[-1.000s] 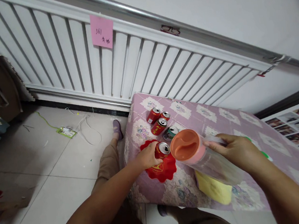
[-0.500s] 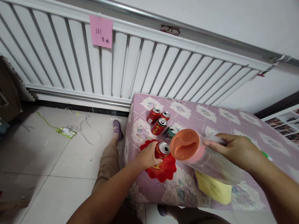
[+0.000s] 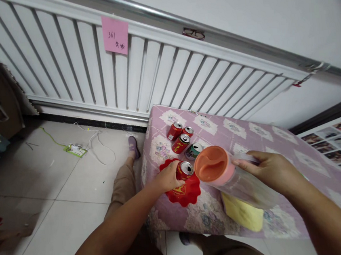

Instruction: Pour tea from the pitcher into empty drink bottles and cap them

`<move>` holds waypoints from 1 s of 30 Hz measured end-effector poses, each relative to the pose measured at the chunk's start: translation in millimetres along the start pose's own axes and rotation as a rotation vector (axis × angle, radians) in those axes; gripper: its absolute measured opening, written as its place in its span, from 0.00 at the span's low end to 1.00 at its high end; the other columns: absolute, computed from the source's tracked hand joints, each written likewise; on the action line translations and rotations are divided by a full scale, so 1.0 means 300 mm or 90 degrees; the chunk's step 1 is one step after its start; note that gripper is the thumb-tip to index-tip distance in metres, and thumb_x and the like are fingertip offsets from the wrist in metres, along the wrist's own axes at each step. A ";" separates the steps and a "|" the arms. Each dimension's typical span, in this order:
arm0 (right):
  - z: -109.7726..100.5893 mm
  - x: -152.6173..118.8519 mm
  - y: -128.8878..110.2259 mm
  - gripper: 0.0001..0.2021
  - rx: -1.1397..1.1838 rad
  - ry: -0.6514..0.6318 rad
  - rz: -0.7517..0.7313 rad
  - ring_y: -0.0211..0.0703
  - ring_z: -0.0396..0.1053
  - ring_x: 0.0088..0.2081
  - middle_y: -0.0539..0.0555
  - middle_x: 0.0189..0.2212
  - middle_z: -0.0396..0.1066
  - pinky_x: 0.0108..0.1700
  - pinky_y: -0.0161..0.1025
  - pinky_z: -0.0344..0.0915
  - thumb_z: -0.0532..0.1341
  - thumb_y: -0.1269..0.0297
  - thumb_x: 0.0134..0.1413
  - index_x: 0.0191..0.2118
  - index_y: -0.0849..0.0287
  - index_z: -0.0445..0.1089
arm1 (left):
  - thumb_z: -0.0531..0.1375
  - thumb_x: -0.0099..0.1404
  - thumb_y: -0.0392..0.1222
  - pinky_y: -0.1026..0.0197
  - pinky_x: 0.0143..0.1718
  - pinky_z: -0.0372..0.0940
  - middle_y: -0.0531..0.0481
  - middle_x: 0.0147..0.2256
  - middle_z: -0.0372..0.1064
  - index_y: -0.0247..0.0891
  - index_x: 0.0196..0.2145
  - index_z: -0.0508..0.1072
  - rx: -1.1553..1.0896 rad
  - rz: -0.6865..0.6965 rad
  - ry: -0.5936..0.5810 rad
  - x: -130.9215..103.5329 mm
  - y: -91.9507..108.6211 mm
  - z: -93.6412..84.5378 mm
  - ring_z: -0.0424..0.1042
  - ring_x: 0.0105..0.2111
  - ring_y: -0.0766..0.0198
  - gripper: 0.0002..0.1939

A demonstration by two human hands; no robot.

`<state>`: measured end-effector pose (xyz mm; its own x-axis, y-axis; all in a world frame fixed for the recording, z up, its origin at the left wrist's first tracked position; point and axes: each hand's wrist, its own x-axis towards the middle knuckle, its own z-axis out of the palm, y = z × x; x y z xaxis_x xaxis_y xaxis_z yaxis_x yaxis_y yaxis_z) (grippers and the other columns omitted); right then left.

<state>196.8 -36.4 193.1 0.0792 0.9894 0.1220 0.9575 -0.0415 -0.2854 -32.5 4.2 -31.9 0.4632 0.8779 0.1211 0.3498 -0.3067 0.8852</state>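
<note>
My left hand (image 3: pixel 169 178) is wrapped round a red drink can (image 3: pixel 183 175) whose top opening faces up. The can is over a red scalloped tray (image 3: pixel 192 196). In my right hand (image 3: pixel 265 170) is the handle of a clear plastic pitcher (image 3: pixel 250 188) with an orange lid (image 3: pixel 212 163). The pitcher is tilted, its lid end close beside the held can. No stream of liquid can be made out. Just behind stand a green can (image 3: pixel 193 151), a red can with yellow lettering (image 3: pixel 181 144) and two more red cans, one of them at the back left (image 3: pixel 175 131).
A yellow cloth (image 3: pixel 243 213) lies under the pitcher on the flowered purple tablecloth (image 3: pixel 210 131). A white radiator (image 3: pixel 152 68) with a pink note (image 3: pixel 115 35) runs behind the table. On the floor at left lie a power strip (image 3: pixel 75 150) and loose cables.
Almost nothing differs. Both hands keep their hold on the can and the tilted pitcher, and the view has shifted very slightly.
</note>
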 end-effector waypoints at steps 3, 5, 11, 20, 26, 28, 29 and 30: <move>-0.003 -0.003 -0.006 0.20 -0.002 -0.001 -0.001 0.52 0.67 0.21 0.50 0.16 0.71 0.23 0.46 0.60 0.58 0.36 0.44 0.20 0.47 0.69 | 0.69 0.53 0.41 0.48 0.56 0.65 0.39 0.57 0.65 0.40 0.59 0.58 -0.001 0.010 0.004 -0.001 -0.002 0.001 0.68 0.56 0.47 0.39; -0.004 -0.003 -0.008 0.21 -0.003 0.005 -0.006 0.52 0.67 0.21 0.50 0.16 0.71 0.23 0.46 0.60 0.59 0.35 0.43 0.21 0.47 0.70 | 0.69 0.53 0.41 0.48 0.56 0.65 0.39 0.57 0.65 0.41 0.59 0.58 0.000 0.012 0.003 -0.001 -0.003 0.001 0.68 0.56 0.48 0.38; -0.002 0.006 0.009 0.20 0.008 0.021 -0.001 0.53 0.68 0.21 0.48 0.16 0.72 0.23 0.47 0.60 0.60 0.35 0.41 0.20 0.46 0.71 | 0.69 0.52 0.41 0.49 0.57 0.65 0.40 0.57 0.65 0.41 0.58 0.58 -0.001 0.016 0.005 0.001 -0.007 0.004 0.68 0.57 0.48 0.38; 0.002 0.010 0.025 0.20 0.000 0.022 0.007 0.56 0.69 0.23 0.50 0.16 0.71 0.25 0.48 0.60 0.60 0.34 0.41 0.21 0.46 0.70 | 0.69 0.53 0.42 0.48 0.56 0.66 0.40 0.57 0.65 0.41 0.59 0.58 0.004 0.011 0.007 -0.002 -0.009 0.005 0.68 0.56 0.48 0.39; -0.016 0.012 0.004 0.21 -0.036 0.004 0.048 0.54 0.69 0.25 0.53 0.18 0.71 0.26 0.46 0.60 0.59 0.35 0.38 0.19 0.49 0.69 | 0.69 0.53 0.42 0.49 0.55 0.66 0.41 0.56 0.66 0.41 0.58 0.58 -0.003 0.015 0.009 -0.004 -0.009 0.003 0.70 0.55 0.48 0.38; -0.022 0.015 -0.001 0.21 -0.041 -0.008 0.067 0.53 0.70 0.26 0.53 0.19 0.72 0.28 0.44 0.62 0.60 0.37 0.37 0.22 0.52 0.72 | 0.69 0.53 0.42 0.50 0.55 0.66 0.41 0.56 0.66 0.41 0.58 0.58 -0.004 0.013 0.012 -0.004 -0.011 0.003 0.70 0.55 0.48 0.38; -0.023 0.017 -0.002 0.21 -0.044 -0.013 0.071 0.52 0.70 0.27 0.53 0.20 0.72 0.28 0.43 0.62 0.60 0.38 0.37 0.22 0.53 0.72 | 0.69 0.53 0.42 0.50 0.55 0.66 0.41 0.56 0.66 0.41 0.58 0.58 -0.005 0.012 0.011 -0.004 -0.012 0.003 0.70 0.55 0.48 0.38; -0.024 0.019 -0.001 0.22 -0.048 -0.013 0.070 0.51 0.70 0.27 0.53 0.19 0.71 0.28 0.42 0.62 0.60 0.38 0.38 0.22 0.54 0.72 | 0.69 0.53 0.42 0.49 0.55 0.66 0.41 0.56 0.66 0.42 0.58 0.58 -0.005 0.011 0.010 -0.004 -0.013 0.003 0.69 0.55 0.48 0.38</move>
<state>198.9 -31.8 200.5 0.1800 0.9808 0.0746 0.9616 -0.1595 -0.2232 -33.7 4.0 -35.9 0.4568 0.8779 0.1439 0.3349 -0.3195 0.8864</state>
